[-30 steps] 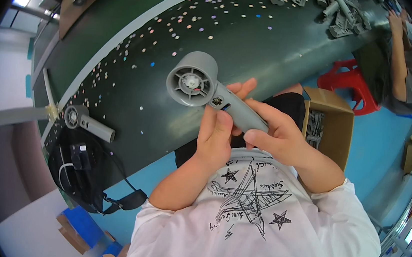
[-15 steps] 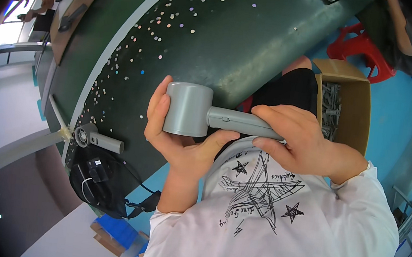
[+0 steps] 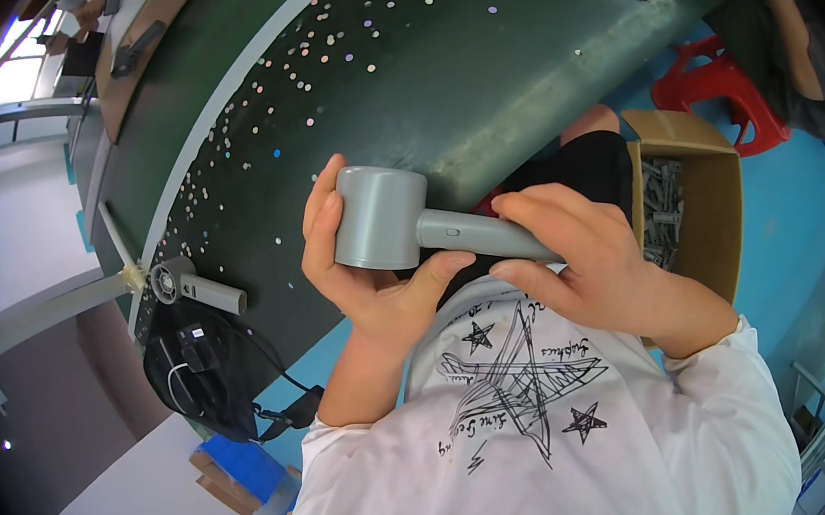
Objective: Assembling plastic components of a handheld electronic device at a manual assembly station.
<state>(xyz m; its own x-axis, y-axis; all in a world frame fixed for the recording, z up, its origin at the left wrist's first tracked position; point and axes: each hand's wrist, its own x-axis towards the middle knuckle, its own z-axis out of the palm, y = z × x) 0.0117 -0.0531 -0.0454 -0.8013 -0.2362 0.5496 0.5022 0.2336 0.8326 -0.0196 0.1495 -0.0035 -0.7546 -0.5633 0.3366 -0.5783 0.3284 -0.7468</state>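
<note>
I hold a grey hair dryer point(image 3: 382, 216) in front of my chest, its round head to the left and its handle to the right. My left hand point(image 3: 369, 288) wraps the head from behind and below, with fingertips up along its left side and the thumb under the handle. My right hand point(image 3: 598, 262) grips the handle's far end between thumb and fingers, hiding that end. A small oval slot point(image 3: 452, 233) shows on the handle's upward side. Another grey hair dryer point(image 3: 198, 287) lies on the dark green table point(image 3: 398, 105) at the left.
Small round dots point(image 3: 301, 75) are scattered over the table. A black bag point(image 3: 205, 366) hangs by its left edge. To my right stands an open cardboard box point(image 3: 708, 218) with grey parts inside. Beyond it are a red stool point(image 3: 722, 89) and another person point(image 3: 806, 58).
The hair dryer has turned slightly about its handle, so the slot faces up more squarely and the seam line is gone from sight. My right hand has shifted a little left.
</note>
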